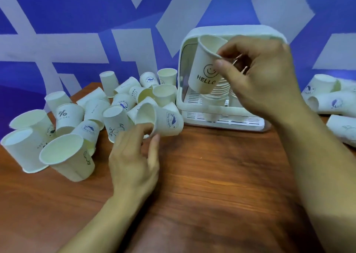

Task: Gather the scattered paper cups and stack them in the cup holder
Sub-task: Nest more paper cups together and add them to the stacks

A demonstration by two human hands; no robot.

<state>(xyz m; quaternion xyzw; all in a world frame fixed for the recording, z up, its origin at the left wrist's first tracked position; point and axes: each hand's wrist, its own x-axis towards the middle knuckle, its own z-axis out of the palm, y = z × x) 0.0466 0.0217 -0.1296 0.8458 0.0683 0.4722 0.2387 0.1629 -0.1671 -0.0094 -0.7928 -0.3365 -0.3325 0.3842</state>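
Note:
My right hand (262,79) pinches the rim of a white paper cup printed with a smiley and HELLO (204,69), held tilted in front of the white cup holder (192,40). Below that cup, a stack of cups (221,89) stands inside the holder. My left hand (134,156) pinches the rim of a cup with a blue print (163,120), which lies on its side near the table's middle. Several more paper cups (67,115) lie scattered in a heap on the left of the wooden table (212,185).
A second group of paper cups (327,100) lies at the right edge, beside the holder. The holder has a slotted drip tray (196,115) at its base. A blue and white patterned wall (96,21) rises behind the table.

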